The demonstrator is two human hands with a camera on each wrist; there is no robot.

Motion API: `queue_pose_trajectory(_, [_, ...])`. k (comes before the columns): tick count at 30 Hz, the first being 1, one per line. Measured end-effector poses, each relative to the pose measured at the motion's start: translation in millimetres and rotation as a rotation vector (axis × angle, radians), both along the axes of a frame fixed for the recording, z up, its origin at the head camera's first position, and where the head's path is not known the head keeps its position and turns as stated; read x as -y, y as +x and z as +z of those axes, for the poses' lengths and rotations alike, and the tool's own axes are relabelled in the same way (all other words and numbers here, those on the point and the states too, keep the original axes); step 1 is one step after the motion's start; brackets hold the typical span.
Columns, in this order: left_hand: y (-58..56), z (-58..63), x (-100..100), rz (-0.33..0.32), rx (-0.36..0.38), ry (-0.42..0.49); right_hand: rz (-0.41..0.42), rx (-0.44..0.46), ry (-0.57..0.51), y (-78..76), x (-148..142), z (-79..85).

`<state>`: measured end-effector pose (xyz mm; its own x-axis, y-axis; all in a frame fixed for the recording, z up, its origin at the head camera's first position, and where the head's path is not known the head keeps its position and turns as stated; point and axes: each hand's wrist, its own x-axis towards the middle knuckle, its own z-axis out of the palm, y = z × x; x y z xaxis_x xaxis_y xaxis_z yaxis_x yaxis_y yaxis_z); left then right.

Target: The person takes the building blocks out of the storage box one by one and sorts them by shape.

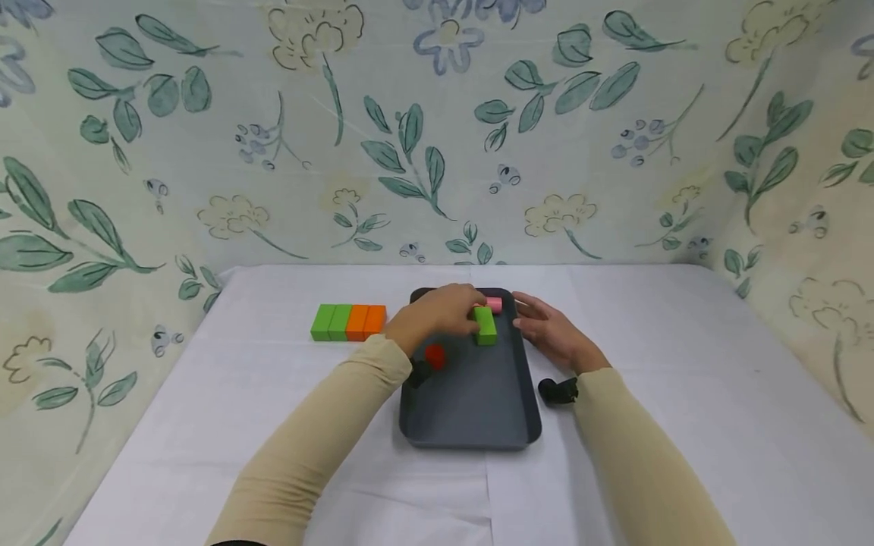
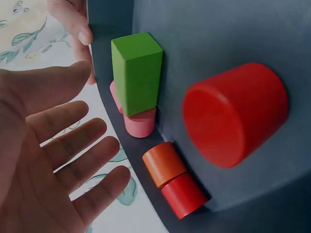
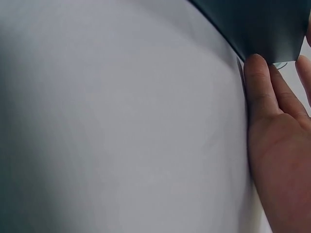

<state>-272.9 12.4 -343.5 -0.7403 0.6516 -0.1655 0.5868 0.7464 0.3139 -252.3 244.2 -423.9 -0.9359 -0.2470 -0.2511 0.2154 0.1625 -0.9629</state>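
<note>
A dark grey tray (image 1: 471, 402) lies on the table with coloured pieces in it. My left hand (image 1: 447, 309) reaches over its far part, beside a green block (image 1: 485, 326). In the left wrist view its fingers (image 2: 80, 162) are spread and relaxed, with a gap between them and that block. Pink cylinders (image 2: 141, 124) sit right by the green block, partly hidden behind it. Along the tray's edge lie an orange cylinder (image 2: 164, 162) and a small red cylinder (image 2: 184, 195). A larger red cylinder (image 2: 235, 116) is nearer the camera. My right hand (image 1: 556, 334) touches the tray's far right side with extended fingers.
Left of the tray, two green blocks (image 1: 331, 322) and two orange blocks (image 1: 366, 322) stand side by side in a row. A white cloth (image 1: 683, 341) covers the table. Behind it hangs a floral curtain (image 1: 437, 152). A black wrist camera (image 1: 558, 390) sits at the right wrist.
</note>
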Motion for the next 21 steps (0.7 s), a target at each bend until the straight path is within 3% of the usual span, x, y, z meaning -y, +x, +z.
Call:
queue_pose_trajectory(7, [-1.7,-9.1,-4,0.029,0.0,0.005,-0.001,0.002,0.002,1.6,0,0.6])
queue_pose_trajectory(11, [-3.6,-14.9,-12,0.025,0.021,0.041,-0.004,-0.002,0.013,3.1,-5,-2.0])
queue_pose_trajectory(15, [-3.2,-21.2,-13,0.061,0.043,0.073,0.024,-0.008,0.007,1.8,-6,-3.9])
queue_pose_trajectory(21, [-2.4,-25.5,-11,0.081,0.011,0.062,0.023,-0.013,-0.027,-2.9,1,-3.0])
